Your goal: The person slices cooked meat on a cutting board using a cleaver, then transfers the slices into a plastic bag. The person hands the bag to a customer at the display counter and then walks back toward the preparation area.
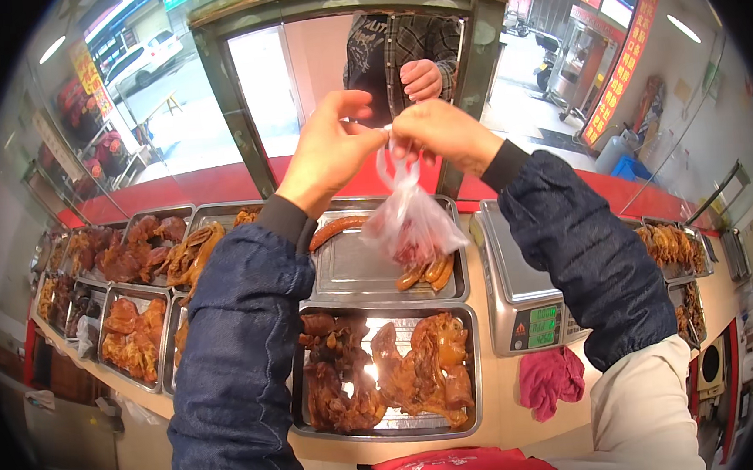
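Note:
A thin, translucent plastic bag (408, 226) with reddish meat inside hangs by its handles in front of the service window. My right hand (438, 132) grips the top of those handles. The thumb tip of my left hand (334, 146) meets the bag's handle beside the right fingers, while its upper fingers stand apart; whether it pinches the plastic is unclear. Behind and below the bag lies a metal tray (346, 273), holding a curved reddish sausage (337, 230) on its left and several shorter sausages (428, 274) on its right.
Nearer me, another metal tray (390, 430) holds browned cooked meat (425, 369). A digital scale (523, 277) stands right, with a crumpled magenta cloth (550, 380) before it. More meat trays (134, 376) line the left counter. Beyond the window frame (237, 114) stands a person (403, 50).

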Tool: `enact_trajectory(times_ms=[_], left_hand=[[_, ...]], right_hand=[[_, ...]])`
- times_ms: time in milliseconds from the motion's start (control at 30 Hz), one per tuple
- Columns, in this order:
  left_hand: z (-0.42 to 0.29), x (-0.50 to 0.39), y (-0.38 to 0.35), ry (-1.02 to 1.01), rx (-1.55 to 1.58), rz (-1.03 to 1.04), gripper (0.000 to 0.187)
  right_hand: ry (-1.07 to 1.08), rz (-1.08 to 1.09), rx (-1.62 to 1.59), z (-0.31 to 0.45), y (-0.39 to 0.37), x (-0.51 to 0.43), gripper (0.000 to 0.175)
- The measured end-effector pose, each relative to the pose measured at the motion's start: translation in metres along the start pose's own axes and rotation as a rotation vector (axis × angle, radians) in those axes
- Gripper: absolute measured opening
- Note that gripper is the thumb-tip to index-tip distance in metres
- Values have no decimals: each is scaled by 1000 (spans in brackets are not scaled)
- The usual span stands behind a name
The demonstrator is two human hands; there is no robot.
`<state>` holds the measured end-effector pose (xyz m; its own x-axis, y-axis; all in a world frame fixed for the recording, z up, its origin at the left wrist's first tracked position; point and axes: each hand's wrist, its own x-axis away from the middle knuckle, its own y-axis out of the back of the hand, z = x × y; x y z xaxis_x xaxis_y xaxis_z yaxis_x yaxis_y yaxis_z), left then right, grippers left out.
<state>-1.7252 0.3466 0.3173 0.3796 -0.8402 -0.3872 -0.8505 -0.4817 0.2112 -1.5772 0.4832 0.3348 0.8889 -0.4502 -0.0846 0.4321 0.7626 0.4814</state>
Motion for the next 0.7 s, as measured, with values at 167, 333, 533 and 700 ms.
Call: enact_trajectory(times_ms=[167, 333, 533, 700], left_hand=[[35, 45, 42, 79, -28, -53, 43], [70, 110, 81, 268, 68, -102, 36], [78, 173, 123, 370, 83, -230, 33], [69, 203, 140, 438, 78, -293, 30]], right_hand=[[281, -331, 850, -1, 30, -60, 30], [93, -260, 889, 8, 53, -107, 27], [19, -271, 886, 4, 65, -141, 29], [32, -392, 849, -23, 69, -167, 28]])
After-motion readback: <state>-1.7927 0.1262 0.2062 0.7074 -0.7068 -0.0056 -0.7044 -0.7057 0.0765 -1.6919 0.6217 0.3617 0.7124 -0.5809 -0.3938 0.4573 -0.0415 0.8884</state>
